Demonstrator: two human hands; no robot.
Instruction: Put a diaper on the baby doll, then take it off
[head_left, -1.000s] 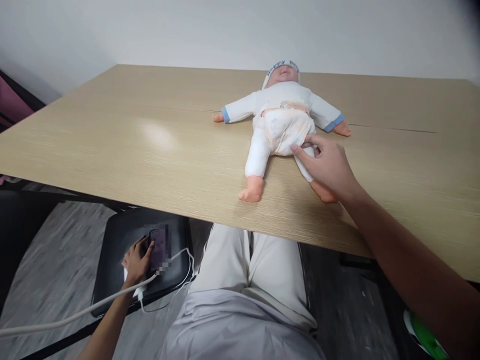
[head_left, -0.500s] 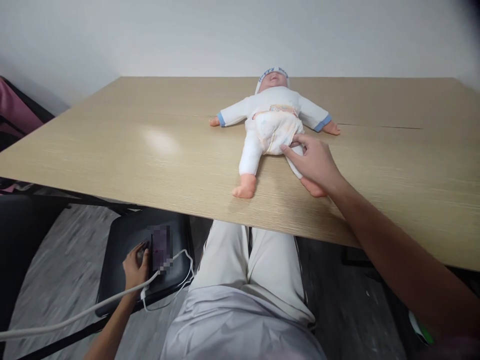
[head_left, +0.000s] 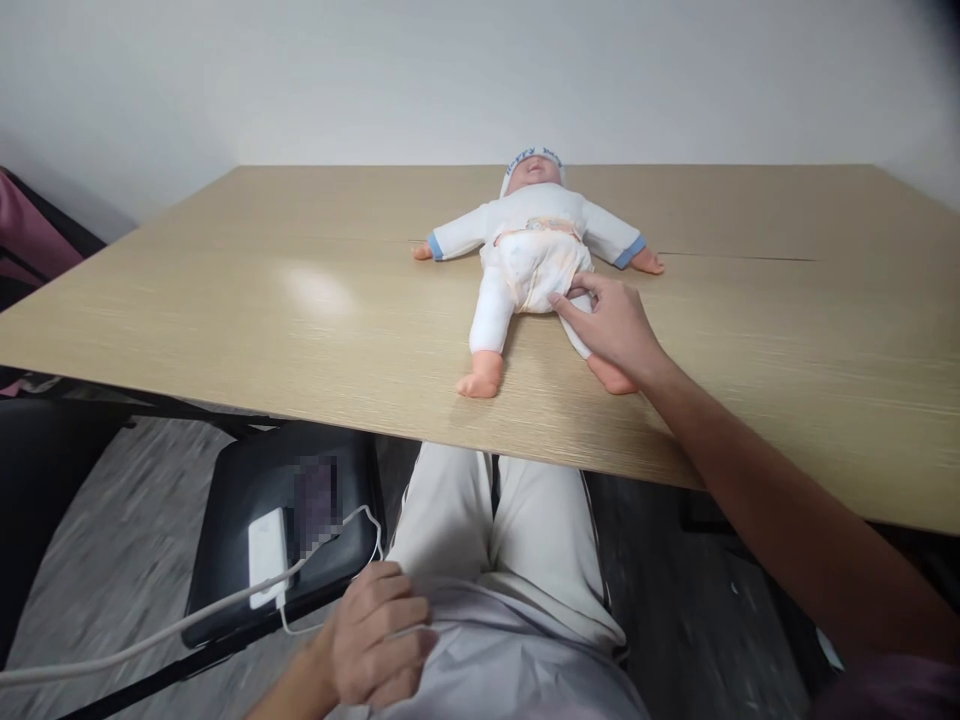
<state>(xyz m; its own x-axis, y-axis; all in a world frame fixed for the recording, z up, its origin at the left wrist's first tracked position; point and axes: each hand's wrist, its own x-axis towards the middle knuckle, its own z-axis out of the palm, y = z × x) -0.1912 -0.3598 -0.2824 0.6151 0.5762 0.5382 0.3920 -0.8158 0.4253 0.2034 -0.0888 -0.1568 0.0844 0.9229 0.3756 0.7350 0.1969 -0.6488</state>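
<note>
A baby doll [head_left: 536, 200] in a white outfit with blue cuffs lies on its back on the table, arms spread and feet toward me. Around its hips is a white diaper [head_left: 536, 262] with an orange-patterned waistband. At the diaper's lower right edge, by the doll's leg, my right hand [head_left: 615, 325] pinches the material between thumb and fingers. My left hand [head_left: 382, 635] is curled into a loose fist in front of my lap. Nothing shows in it, and its palm side is partly hidden.
The wooden table [head_left: 300, 330] reaches back to a pale wall. Left of my legs, a black chair [head_left: 232, 480] bears a white power bank [head_left: 268, 550], a blurred-out device and a looping white cable [head_left: 225, 597]. Something pink [head_left: 34, 235] sits beyond the table's left end.
My left hand has left the chair and moved right toward my lap, uncovering the white power bank. My right hand stays at the diaper's edge. The view has shifted slightly.
</note>
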